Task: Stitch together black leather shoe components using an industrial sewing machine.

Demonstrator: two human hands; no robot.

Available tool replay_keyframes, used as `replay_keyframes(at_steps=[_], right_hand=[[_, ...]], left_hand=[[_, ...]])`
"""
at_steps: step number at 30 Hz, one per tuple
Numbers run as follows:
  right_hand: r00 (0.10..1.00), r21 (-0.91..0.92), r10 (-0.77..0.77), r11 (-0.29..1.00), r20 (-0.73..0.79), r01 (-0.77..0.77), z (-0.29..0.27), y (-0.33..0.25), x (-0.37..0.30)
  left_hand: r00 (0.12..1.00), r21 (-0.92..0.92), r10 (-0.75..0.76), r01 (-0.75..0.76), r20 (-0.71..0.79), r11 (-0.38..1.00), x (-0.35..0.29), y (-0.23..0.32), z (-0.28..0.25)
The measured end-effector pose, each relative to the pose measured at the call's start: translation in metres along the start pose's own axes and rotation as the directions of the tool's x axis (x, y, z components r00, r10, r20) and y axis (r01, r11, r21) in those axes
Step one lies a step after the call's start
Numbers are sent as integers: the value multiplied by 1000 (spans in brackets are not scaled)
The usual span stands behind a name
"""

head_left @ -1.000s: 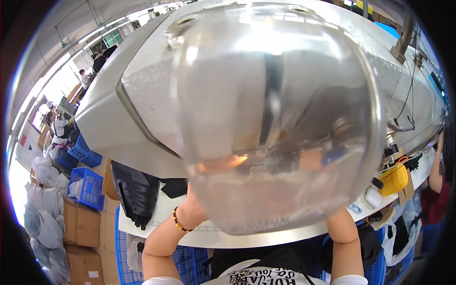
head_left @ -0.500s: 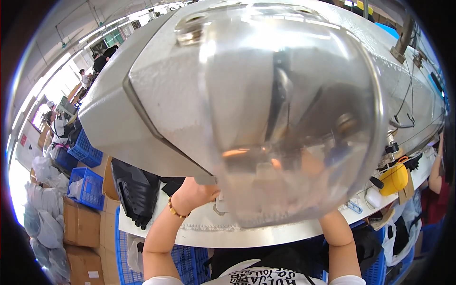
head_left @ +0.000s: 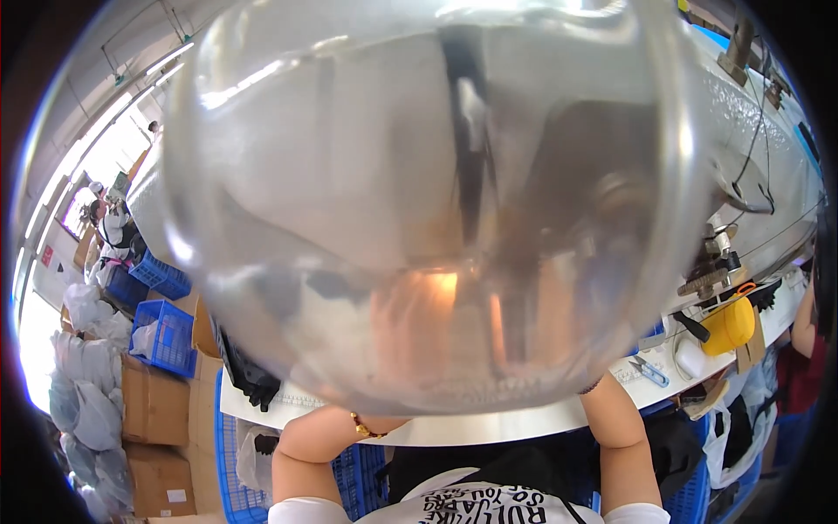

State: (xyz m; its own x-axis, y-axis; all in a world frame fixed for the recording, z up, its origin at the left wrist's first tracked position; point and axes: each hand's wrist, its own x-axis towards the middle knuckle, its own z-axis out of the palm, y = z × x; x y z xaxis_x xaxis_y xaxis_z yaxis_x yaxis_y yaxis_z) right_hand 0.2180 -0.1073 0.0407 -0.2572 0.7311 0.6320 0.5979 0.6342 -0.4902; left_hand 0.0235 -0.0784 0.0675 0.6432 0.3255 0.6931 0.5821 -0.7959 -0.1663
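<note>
Keeping 2 wrists (head_left: 345, 422) level by the bench (head_left: 489, 429) front edge should help; cover (head_left: 436, 218) hides the fingers, can't tell how open or what's held tbh.

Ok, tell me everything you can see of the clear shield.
The clear shield is a large, rounded, see-through panel, apparently plastic, with bright glints along its curved sides. It is blurred and streaked with reflections. It fills the upper middle of the view, top cut off, its curved lower edge overlapping the white tabletop. What touches or holds it cannot be made out.
</note>
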Motion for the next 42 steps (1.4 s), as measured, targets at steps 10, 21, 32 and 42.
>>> replay_keyframes(at_steps=[10, 21, 32, 42], right_hand=[[993, 28, -120, 992, 20, 120, 10, 13, -6], [998, 75, 49, 996, -51, -45, -4, -13, 2], [987, -411, 47, 906, -151, -106, 33, -44, -7], [988, -344, 129, 927, -81, -149, 43, -31, -13]], left_hand=[[993, 119, 110, -113, 33, 986, -11, 7, 2], [997, 31, -51, 49, 55, 998, -12, 12, 2], [993, -243, -23, 51, 116, 969, -23, -29, 5], [991, -297, -8, 49, 137, 954, -24, -40, 9]])
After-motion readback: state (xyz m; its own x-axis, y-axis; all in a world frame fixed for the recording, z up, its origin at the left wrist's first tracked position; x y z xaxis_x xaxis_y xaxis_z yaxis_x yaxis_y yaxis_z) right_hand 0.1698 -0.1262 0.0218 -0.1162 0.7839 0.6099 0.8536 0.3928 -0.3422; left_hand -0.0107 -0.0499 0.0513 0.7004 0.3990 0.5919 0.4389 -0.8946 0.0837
